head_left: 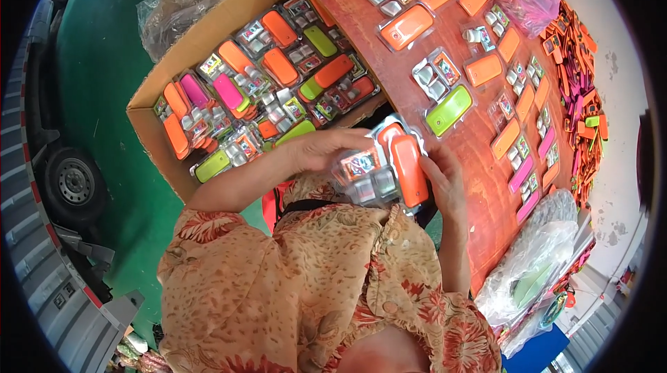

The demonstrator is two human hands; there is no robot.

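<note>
Close in front of my body, both hands hold clear plastic blister packs [408,173] that look stacked together. An orange oblong case, a small printed card and pale square pieces show through the plastic. My left hand [325,148] grips the packs at their upper left edge, its fingertips partly hidden behind them. Around the right edge, my right hand [445,178] is closed with its thumb beside the orange case. Just beyond them, a similar pack with a lime green case [449,110] lies on the reddish wooden table [389,78].
At the left, an open cardboard box [156,85] is filled with similar packs in orange, green and magenta. More packs lie in rows across the table. A pile of loose coloured cases [582,95] sits past its right edge. Clear plastic bags [531,255] lie at the near right.
</note>
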